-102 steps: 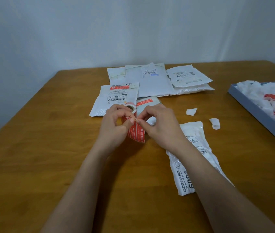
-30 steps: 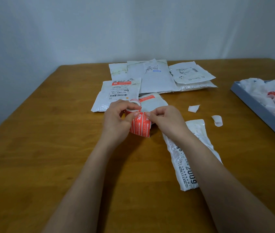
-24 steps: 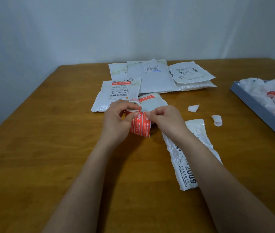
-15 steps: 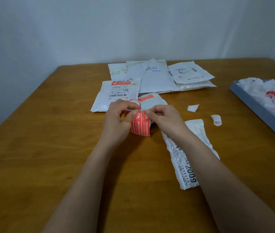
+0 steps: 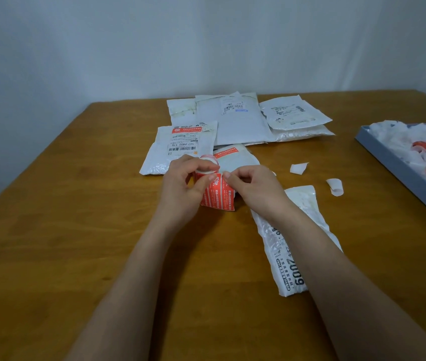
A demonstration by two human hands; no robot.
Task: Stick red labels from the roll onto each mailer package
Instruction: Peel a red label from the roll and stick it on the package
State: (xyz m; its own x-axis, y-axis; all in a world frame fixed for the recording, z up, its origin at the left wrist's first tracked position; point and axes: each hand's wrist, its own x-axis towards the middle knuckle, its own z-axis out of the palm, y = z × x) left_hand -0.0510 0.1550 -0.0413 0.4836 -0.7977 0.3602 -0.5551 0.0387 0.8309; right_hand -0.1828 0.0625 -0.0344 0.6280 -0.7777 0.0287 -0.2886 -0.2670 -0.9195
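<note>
In the head view we see a wooden table (image 5: 63, 230) and both bare forearms reaching forward over it. The left hand (image 5: 183, 188) grips the roll (image 5: 208, 165) of labels, with its fingers curled over the top of the roll and the thumb pressed on the front. A strip (image 5: 218, 196) of red labels hangs down from the roll between the two hands. The right hand (image 5: 255, 186) pinches the upper edge of this strip with thumb and forefinger, and its other fingers are curled in. The two hands are just beside each other, almost touching at the fingertips.

Under the right forearm lies a white mailer (image 5: 284, 243) with black print, long and tilted, and we see no red label on it. Beyond the hands lies a mailer with a red label (image 5: 229, 157), partly hidden by the roll. To the left of it lies a mailer with a barcode (image 5: 180, 147) that carries a red label at its top. Further back we see a stack (image 5: 243, 118) of more white mailers, overlapping one another; we cannot tell how many.

To the right of the hands two small white scraps (image 5: 298, 168) lie on the table, well apart from the mailers. At the right edge stands a grey tray (image 5: 399, 173) filled with crumpled white and red paper (image 5: 420, 147).
</note>
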